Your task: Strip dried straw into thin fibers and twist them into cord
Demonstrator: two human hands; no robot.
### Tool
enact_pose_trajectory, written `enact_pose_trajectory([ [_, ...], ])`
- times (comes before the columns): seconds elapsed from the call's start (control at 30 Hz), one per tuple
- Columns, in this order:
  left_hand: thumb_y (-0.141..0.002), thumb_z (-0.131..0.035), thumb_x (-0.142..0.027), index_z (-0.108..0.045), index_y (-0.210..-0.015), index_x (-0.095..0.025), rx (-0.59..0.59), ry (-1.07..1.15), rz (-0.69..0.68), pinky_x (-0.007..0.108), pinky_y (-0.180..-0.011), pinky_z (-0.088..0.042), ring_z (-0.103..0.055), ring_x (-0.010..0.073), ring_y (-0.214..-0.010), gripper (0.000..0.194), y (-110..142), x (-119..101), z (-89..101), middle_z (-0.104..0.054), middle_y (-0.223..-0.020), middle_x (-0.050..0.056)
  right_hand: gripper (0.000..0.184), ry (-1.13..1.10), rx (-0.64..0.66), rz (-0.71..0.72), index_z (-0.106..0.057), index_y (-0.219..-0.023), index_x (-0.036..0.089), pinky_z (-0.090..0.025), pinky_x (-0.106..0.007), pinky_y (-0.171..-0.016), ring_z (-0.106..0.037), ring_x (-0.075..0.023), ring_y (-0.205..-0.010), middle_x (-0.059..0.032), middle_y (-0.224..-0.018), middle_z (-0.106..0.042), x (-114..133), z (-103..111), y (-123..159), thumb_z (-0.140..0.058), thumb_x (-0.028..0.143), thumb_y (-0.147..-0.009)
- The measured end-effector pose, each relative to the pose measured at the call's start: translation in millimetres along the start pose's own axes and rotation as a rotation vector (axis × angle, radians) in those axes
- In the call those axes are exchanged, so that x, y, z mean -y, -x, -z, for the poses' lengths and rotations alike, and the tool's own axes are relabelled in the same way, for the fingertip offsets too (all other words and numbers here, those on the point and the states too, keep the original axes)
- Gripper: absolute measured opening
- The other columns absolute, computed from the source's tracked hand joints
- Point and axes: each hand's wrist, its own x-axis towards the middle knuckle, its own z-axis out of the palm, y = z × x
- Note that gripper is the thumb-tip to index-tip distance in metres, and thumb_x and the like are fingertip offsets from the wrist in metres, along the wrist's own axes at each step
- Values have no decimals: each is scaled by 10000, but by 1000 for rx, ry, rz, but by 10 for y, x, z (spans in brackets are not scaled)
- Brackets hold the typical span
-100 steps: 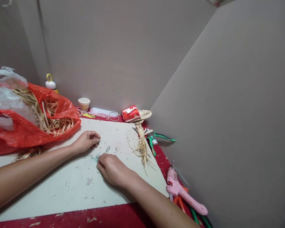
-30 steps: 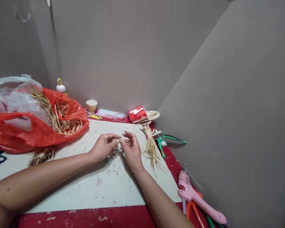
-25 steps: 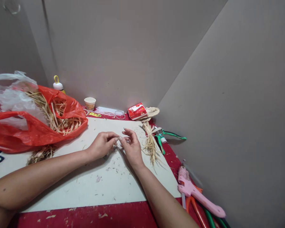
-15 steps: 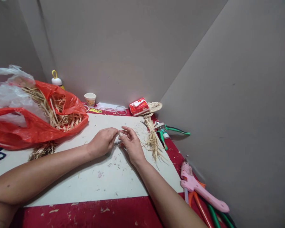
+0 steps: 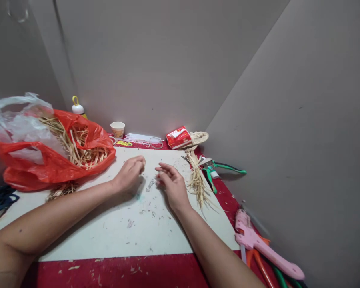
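Observation:
My left hand [image 5: 129, 175] is over the middle of the white board [image 5: 102, 236], its fingers curled together. Whatever they may hold is hidden or too small to name. A short gap away, my right hand [image 5: 174, 185] hovers with its fingers loosely bent and apart, and nothing shows in it. Dark scraps lie on the board between the two hands. To the right of my right hand is a tied bundle of dry straw strips [image 5: 198, 182]. Beyond my left forearm stands a red plastic bag [image 5: 24, 174] stuffed with pale straw strips [image 5: 91, 154].
Green-handled pruning shears [image 5: 228, 167] and a pink glue gun [image 5: 258, 242] lie along the right edge. At the back are a paper cup [image 5: 118, 130], white sticks [image 5: 142, 138], a red tissue pack [image 5: 179, 138] and a bottle [image 5: 78, 108]. Grey walls rise behind and right.
My hands, close together at the fingertips before, have moved apart. The left fingers have turned inward and the right ones have shifted slightly right. The whole view has shifted a little.

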Motion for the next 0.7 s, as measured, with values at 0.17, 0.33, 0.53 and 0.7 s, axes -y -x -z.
enact_pose_trajectory([
  [0.17,-757,-331,-136,-309,-577,-200,446,2,4,224,-528,-310,-328,100,-532,193,343,-290,-237,-329,-548,-48,331,278,-83,116,-621,-995,153,-490,-338,-767,-616,-182,-831,-93,-983,-672,-132,134,-160,-560,380,-762],
  [0.33,-815,-414,-185,-378,-605,-191,982,-126,-98,212,-517,-314,-353,93,-509,214,661,-635,-257,-381,-547,-54,591,977,153,194,-469,-1336,74,-256,-421,-1092,-368,-275,-1319,-190,-1393,-443,-144,40,-249,-440,423,-860],
  [0.53,-610,-579,-52,-400,-618,-209,1303,-264,-308,231,-487,-314,-370,107,-468,238,847,-865,-129,-412,-533,-62,797,1312,473,108,-201,-1474,50,-67,-467,-1135,-104,-295,-1421,-190,-1528,-157,-123,-504,-462,-250,603,-903],
  [0.7,-646,-563,-31,-577,-781,-192,1251,-170,-208,200,-535,-382,-449,99,-510,211,818,-1105,216,-476,-584,-55,821,1120,764,387,-292,-1449,57,-97,-488,-1144,-154,-308,-1411,-186,-1513,-221,-245,-1032,-67,-316,642,-874],
])
